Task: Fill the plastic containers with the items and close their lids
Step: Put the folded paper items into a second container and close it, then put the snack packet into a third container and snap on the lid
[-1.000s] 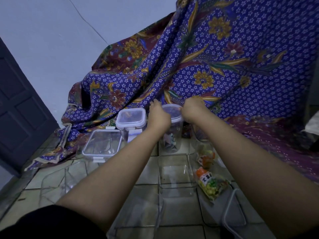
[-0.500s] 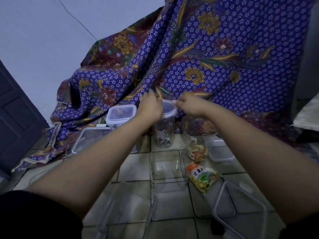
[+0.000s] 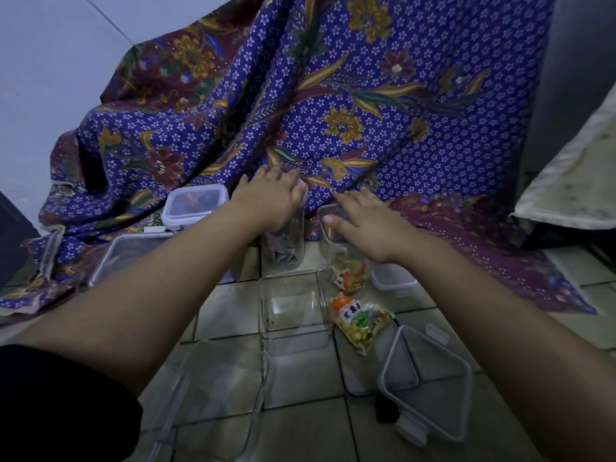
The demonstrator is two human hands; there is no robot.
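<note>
Head view: left hand point(image 3: 271, 198) covers the top of the tall jar point(image 3: 285, 243), fingers curled over its lid, grip hard to confirm; jar upright on tiled floor point(image 3: 300, 388) beside cloth point(image 3: 333, 105); right hand point(image 3: 363, 221), fingers spread, rests on open container point(image 3: 333, 228), contents blurred.

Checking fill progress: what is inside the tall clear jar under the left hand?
Through the tall clear jar a few small folded pieces lie at the bottom, too dim to identify. The left hand covers its top, hiding the lid.
</note>
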